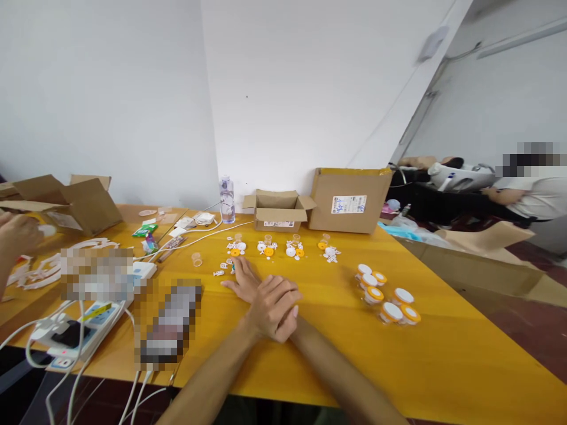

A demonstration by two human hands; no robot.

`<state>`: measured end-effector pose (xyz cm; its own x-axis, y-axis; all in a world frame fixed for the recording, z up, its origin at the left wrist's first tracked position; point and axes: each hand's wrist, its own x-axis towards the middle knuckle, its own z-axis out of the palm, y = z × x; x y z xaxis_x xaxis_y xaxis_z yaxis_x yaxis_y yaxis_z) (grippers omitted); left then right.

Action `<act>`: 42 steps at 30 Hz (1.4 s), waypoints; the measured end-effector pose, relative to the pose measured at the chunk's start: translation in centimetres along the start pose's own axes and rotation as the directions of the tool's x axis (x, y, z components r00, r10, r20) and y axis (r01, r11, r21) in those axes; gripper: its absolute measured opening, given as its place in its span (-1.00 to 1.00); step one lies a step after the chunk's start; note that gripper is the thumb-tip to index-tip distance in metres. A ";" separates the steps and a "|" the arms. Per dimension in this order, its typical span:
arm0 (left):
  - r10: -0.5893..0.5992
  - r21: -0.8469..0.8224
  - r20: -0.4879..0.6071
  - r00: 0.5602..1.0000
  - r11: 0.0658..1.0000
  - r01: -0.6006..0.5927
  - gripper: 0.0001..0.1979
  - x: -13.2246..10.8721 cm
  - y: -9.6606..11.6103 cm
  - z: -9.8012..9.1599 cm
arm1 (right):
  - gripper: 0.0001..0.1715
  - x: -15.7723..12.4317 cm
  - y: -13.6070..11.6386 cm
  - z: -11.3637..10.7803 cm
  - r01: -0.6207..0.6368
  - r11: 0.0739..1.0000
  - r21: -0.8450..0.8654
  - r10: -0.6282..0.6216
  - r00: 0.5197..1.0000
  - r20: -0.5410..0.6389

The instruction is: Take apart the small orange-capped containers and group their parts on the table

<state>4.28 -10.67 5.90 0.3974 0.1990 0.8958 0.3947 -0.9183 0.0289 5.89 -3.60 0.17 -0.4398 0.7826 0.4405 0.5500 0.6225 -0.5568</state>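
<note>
My right hand (241, 282) lies flat and open on the yellow table (443, 354), fingers stretched toward the small parts. My left hand (274, 307) crosses over it, fingers curled around my right wrist. Just beyond my right fingertips lie small white and orange parts (234, 251), with more groups (268, 248) in a row to the right, each beside a tiny clear cup (196, 259). To the right stands a cluster of small jars with white and orange lids (385, 295).
An open small cardboard box (279, 209), a larger box (349, 200) and a water bottle (227, 200) stand at the wall. A power strip (75, 336) with white cables sits at the left. Another person's hand (15, 236) works at far left; someone else sits at far right.
</note>
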 end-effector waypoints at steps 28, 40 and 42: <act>-0.150 0.041 -0.004 0.989 0.988 0.150 -0.78 -0.8 -0.6 -0.1 | -0.36 5.4 -2.8 1.4 0.213 0.976 0.053 -0.219 0.960 0.175; -0.174 0.048 -0.021 0.984 0.983 0.175 -0.81 -1.0 -0.8 -0.2 | -0.34 7.2 -2.9 2.1 0.206 0.972 0.112 -0.225 0.953 0.201; -0.182 0.045 -0.033 0.983 0.982 0.184 -0.81 -1.0 -0.9 -0.3 | -0.30 7.4 -3.0 2.1 0.224 0.968 0.109 -0.241 0.953 0.185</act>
<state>3.30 -10.13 5.11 0.2916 0.3517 0.8895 0.4982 -0.8497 0.1726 -0.48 0.28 3.64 -0.6830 0.5951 0.4235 0.3566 0.7777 -0.5177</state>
